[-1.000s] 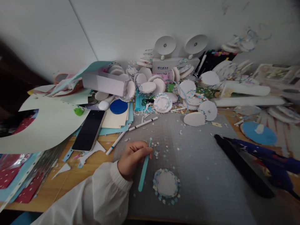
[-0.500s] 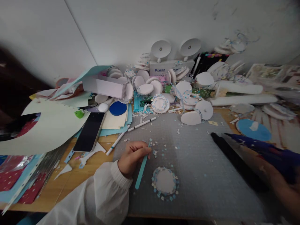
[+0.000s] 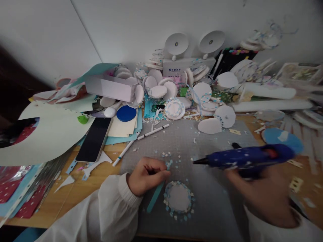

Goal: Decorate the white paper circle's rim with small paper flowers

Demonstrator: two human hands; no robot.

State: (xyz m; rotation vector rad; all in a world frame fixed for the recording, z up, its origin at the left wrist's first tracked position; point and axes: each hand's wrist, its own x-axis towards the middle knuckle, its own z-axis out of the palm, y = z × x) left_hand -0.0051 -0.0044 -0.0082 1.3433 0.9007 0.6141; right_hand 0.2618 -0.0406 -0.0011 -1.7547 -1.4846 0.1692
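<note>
My left hand (image 3: 148, 175) is closed over the mat, pinching a narrow turquoise flat strip (image 3: 155, 198) between thumb and fingers. The strip slants down toward the mat's near edge. In my right hand (image 3: 264, 191) is a blue glue gun (image 3: 234, 157), its dark nozzle pointing left above the mat; motion blurs the hand somewhat. Below and between the hands lies a round white disc (image 3: 178, 199), ringed with small blue and white flower-like pieces. Loose tiny flower pieces (image 3: 166, 154) are scattered just beyond my left hand.
A grey mat (image 3: 176, 139) covers the table's middle. Piled white discs (image 3: 157, 91) and a white box with two round lamps (image 3: 177, 43) stand along the wall. To the left are a phone (image 3: 94, 139), a blue round lid (image 3: 126, 113) and paper sheets. White pens (image 3: 153, 131) lie behind my left hand.
My right hand has brought the glue gun leftward from the right edge to over the mat. The left hand keeps the strip, its tip shifted slightly right. The view has moved a little.
</note>
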